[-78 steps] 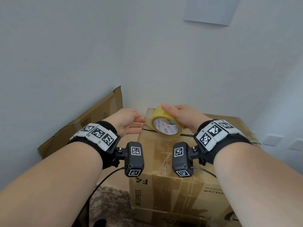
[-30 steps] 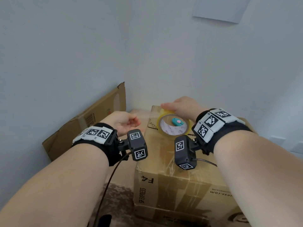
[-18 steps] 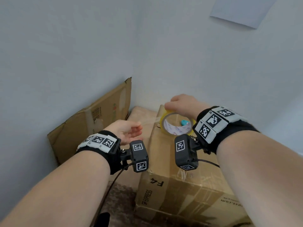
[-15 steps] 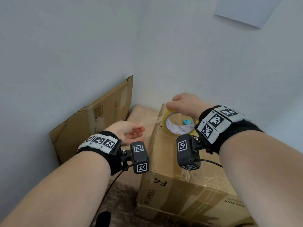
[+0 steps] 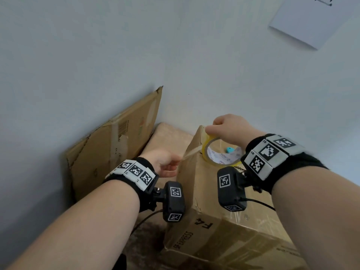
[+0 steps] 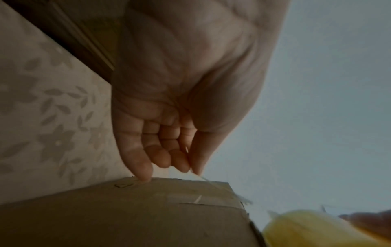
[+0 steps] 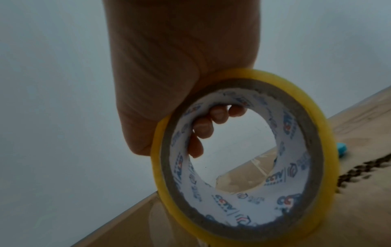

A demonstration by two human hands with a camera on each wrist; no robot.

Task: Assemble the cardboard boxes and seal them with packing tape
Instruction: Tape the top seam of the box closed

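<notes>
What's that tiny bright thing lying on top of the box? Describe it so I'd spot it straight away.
Start at the big cardboard box in the corner of the room. On its top, the right hand holds a yellow tape roll upright. Look through the roll's hole: the small turquoise object lies on the cardboard behind it, the only blue-green thing among browns and yellow.

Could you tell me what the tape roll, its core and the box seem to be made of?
Tape roll: glossy translucent yellow film, probably plastic; a clear strip pulls off it.
Core: printed white liner with a grey-brown edge, likely cardboard.
Box: matte brown cardboard, torn fibrous edges.
</notes>
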